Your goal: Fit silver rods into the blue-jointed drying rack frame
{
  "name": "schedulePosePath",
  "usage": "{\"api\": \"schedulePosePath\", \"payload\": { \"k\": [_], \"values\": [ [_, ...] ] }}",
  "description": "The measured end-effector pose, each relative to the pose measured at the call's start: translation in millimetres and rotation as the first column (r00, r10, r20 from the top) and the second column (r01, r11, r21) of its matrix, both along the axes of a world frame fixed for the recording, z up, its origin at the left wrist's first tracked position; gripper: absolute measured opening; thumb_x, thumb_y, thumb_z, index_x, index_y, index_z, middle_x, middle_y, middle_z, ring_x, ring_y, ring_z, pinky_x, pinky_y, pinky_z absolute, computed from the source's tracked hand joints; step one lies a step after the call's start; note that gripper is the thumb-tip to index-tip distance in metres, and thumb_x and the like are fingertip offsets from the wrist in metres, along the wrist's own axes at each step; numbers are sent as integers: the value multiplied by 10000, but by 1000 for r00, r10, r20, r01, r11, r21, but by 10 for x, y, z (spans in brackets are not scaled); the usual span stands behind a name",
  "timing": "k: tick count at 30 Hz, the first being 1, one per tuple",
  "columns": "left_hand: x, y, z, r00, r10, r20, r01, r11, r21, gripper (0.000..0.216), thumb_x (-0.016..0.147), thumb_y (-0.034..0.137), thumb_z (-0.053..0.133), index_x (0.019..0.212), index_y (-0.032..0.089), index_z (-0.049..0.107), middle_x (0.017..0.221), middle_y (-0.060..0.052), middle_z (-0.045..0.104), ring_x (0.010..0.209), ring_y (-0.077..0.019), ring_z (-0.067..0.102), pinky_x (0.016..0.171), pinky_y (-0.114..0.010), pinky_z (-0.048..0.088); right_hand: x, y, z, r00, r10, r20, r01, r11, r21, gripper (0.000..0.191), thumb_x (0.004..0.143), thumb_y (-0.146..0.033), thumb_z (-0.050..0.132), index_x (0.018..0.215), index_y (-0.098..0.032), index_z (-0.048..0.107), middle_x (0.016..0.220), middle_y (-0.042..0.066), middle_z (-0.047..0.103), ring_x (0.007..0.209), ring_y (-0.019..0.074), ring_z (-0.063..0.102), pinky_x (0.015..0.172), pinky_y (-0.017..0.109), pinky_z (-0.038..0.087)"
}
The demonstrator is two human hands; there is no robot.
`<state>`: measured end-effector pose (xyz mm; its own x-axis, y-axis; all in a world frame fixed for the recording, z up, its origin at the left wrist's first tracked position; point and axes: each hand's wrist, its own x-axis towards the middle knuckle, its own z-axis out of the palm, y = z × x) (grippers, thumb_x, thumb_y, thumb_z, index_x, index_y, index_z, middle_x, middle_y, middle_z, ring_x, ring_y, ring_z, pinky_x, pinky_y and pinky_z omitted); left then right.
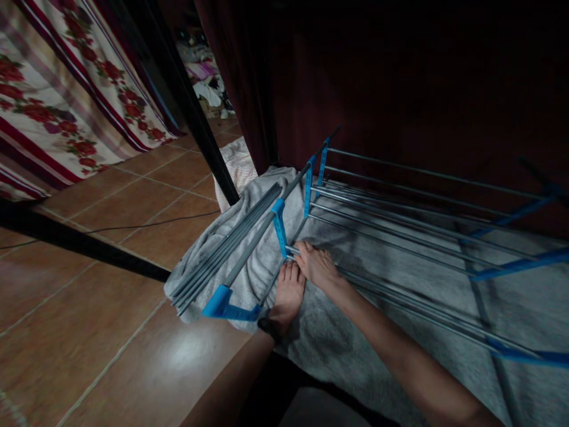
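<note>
A grey metal drying rack with blue plastic joints lies flat on a grey towel on the floor. My right hand reaches in from the lower right, and its fingers curl over the ends of the thin rods next to a blue joint strip. My left hand, with a dark band at the wrist, lies flat on the towel just below that joint, fingers stretched toward the rods. A folded wing of the rack lies to the left of both hands.
Brown floor tiles spread to the left, crossed by a thin black cable. A black frame bar and post stand nearby. A floral cloth hangs at upper left, a dark curtain behind the rack.
</note>
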<state>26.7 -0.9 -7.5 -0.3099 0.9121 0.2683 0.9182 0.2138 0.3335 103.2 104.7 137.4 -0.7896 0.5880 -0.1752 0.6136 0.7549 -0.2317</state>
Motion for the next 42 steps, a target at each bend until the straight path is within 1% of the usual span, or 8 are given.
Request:
{"api": "schedulePosePath", "payload": {
  "k": [6,9,13,17,21,28,35,42],
  "values": [
    [-38,-40,40,999,29,18,-30,999,45,430,951,97,440,1250,216,724,1228,-154,741,1258,-319,688,1152,-536,519,96,-6,-28,1000,-8,-17,8,1000,9,350,1152,-321,323,1384,-242,572,1402,138,726,1213,246,746,969,338,537],
    [-117,-70,65,983,103,152,-125,982,144,299,991,153,458,1156,206,702,1098,-140,730,1098,-307,715,1029,-509,588,135,-9,-35,999,5,-47,-5,1000,6,387,1152,-317,289,1391,-241,584,1396,126,728,1190,252,749,956,349,543],
    [-239,-46,129,834,202,513,-403,859,317,168,1024,265,515,1143,230,628,1107,-107,714,1082,-269,713,1016,-458,597,159,-8,-21,999,-5,-47,5,1000,-13,397,1152,-343,293,1378,-240,603,1391,136,728,1180,260,747,961,364,545],
    [-314,72,229,765,248,594,-533,763,367,371,1021,347,568,1361,199,558,1326,-166,677,1247,-283,675,1120,-477,551,149,-13,-5,999,-24,-46,22,999,-31,388,1153,-326,297,1347,-233,621,1356,123,747,1168,256,753,953,353,543],
    [-349,247,290,763,191,618,-505,772,385,422,1017,367,564,1414,225,566,1441,-171,663,1312,-272,663,1143,-461,541,139,-23,-5,997,-27,-71,25,999,-39,388,1156,-321,300,1338,-233,631,1367,116,750,1162,251,756,959,358,546],
    [-463,413,278,725,169,668,-514,778,360,224,945,432,601,1057,250,666,1002,-85,747,1004,-271,729,970,-441,597,112,-14,-101,991,-26,-129,22,999,-31,370,1154,-291,312,1319,-223,637,1338,105,761,1143,235,759,961,357,568],
    [-533,403,308,763,199,615,-483,808,338,280,904,442,576,1060,228,666,992,-89,739,967,-295,715,979,-500,588,70,45,-253,980,34,-197,-32,999,15,301,1140,-306,397,1297,-198,629,1308,114,765,1116,239,766,922,379,602],
    [-584,429,317,782,272,561,-495,818,293,234,855,460,577,978,264,608,895,-45,660,861,-287,653,928,-511,575,49,91,-279,975,74,-210,-60,996,70,261,1104,-278,455,1281,-179,619,1263,105,780,1090,245,779,877,386,625]
  ]
}}
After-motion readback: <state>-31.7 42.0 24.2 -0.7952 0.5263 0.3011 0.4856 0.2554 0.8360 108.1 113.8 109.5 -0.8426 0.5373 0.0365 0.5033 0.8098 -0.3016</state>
